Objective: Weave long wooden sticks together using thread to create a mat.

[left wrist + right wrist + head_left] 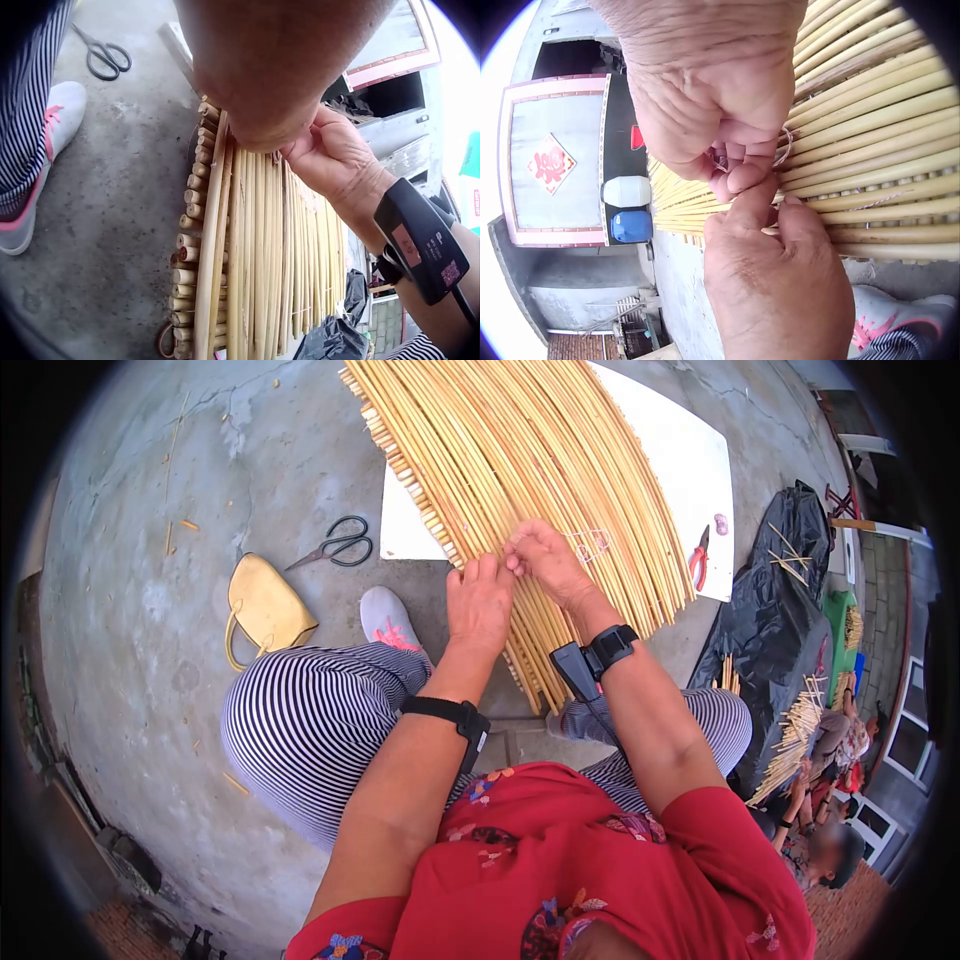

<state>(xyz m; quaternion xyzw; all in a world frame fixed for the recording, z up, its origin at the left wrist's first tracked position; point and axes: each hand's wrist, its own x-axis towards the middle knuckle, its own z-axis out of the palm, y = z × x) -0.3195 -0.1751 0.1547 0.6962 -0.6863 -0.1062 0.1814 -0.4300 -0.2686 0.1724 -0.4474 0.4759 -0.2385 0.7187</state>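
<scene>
A large mat of straight yellow stalks (520, 470), laid side by side over a cross layer with cut ends showing, spreads before me. My left hand (480, 600) lies at its near left edge, fingers curled over the outer stalks (217, 247). Right beside it, my right hand (552, 567) pinches a thin pinkish string (786, 148), which loops out past its fingers in the right wrist view. The fingertips of both hands meet over the stalks there. In the left wrist view my left hand (262, 112) hides most of this contact.
Under the mat is a white board (705, 455), with red-handled pliers (699, 565) on it. Black scissors (345, 542) and a yellow bag (265, 605) lie on the concrete at left. Black plastic sheeting (765, 620) with loose stalks is at right, near another person (835, 855).
</scene>
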